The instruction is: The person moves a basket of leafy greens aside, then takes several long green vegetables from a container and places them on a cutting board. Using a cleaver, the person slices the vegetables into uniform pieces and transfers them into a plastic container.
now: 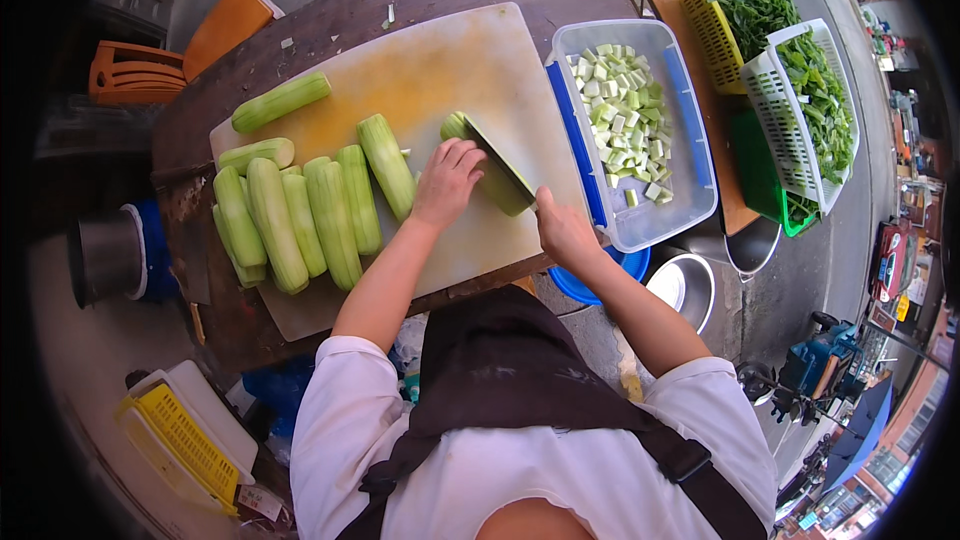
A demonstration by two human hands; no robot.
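My right hand (566,232) grips the handle of a kitchen knife (500,163), its dark blade seen nearly edge-on. The blade lies lengthwise over a pale green peeled gourd (501,191); how deep it has cut is hidden. My left hand (450,184) holds that gourd from the left, fingertips close to the blade. Both are over a large white plastic cutting board (480,45) with yellow stains. Another peeled gourd (386,165) lies just left of my left hand. Several more gourds (334,225) sit side by side and partly stacked on the board's left part.
Right of the board stands a clear plastic bin (637,232) with diced gourd (619,116). Beyond it, a yellow basket (697,22) and a white basket (776,116) hold leafy greens. A blue basin (581,289) and a metal pot (686,289) stand below. An orange chair (139,75) is at left.
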